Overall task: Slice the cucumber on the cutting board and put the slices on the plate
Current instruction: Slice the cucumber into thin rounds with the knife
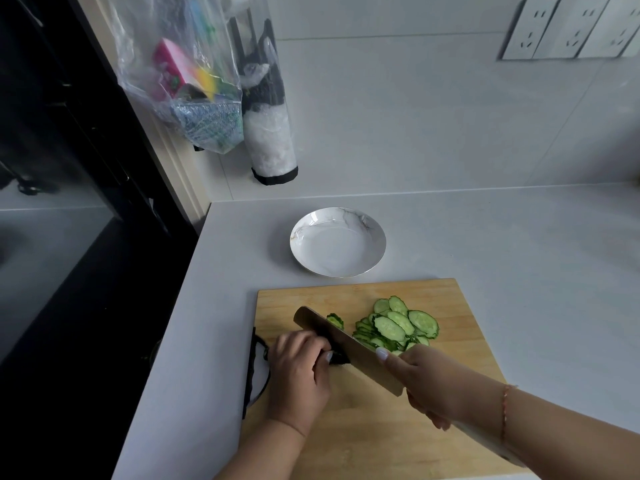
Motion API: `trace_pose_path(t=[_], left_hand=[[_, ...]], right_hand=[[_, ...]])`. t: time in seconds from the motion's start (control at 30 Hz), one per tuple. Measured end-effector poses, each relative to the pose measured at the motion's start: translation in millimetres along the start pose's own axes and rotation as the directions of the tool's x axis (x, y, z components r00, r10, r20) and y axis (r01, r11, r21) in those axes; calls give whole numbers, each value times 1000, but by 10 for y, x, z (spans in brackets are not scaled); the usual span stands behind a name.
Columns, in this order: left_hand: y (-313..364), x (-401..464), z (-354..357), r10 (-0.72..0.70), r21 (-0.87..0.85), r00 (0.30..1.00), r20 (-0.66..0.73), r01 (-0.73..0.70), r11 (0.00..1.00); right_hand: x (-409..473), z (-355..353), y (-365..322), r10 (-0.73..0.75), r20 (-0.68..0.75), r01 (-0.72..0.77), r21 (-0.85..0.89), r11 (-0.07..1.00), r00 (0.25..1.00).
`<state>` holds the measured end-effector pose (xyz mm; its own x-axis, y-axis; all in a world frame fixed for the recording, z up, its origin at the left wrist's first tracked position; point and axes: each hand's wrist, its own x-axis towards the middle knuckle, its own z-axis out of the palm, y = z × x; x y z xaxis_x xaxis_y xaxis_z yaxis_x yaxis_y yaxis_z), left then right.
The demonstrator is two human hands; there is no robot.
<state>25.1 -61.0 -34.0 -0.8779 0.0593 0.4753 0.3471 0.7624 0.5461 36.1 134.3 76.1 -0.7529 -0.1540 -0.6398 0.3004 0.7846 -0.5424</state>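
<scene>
**One cucumber stub, one heap of slices, one bare plate**

Two hands work over one rectangular wooden cutting board with pale bamboo grain, lying on the smooth grey bench. Your left hand is curled down with fingertips tucked, pinning the dark stub of cucumber against the board; most of the stub is hidden under your fingers. Your right hand is closed round the handle of one broad knife, forefinger laid along the flat metal blade, which slants across the board with its edge at the stub. One loose slice leans just beyond the blade. To the right, a single overlapping heap of thin oval slices, pale green with dark ridged rims, lies on the board; you cannot count them exactly. One round, glossy white plate with faint marble veining sits on the bench just behind the board, holding nothing. A thin beaded bracelet circles your right wrist.
</scene>
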Motion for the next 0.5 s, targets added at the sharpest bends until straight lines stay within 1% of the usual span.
trace_pose_path(t=[0.2, 0.5], left_hand=[[16, 9, -3, 11, -25, 1000, -23, -11, 1000], [12, 4, -3, 10, -12, 1000, -22, -11, 1000]], right_hand=[[-168, -132, 29, -23, -17, 23, -9, 1000, 1000], [-145, -135, 37, -26, -2, 26, -20, 999, 1000]])
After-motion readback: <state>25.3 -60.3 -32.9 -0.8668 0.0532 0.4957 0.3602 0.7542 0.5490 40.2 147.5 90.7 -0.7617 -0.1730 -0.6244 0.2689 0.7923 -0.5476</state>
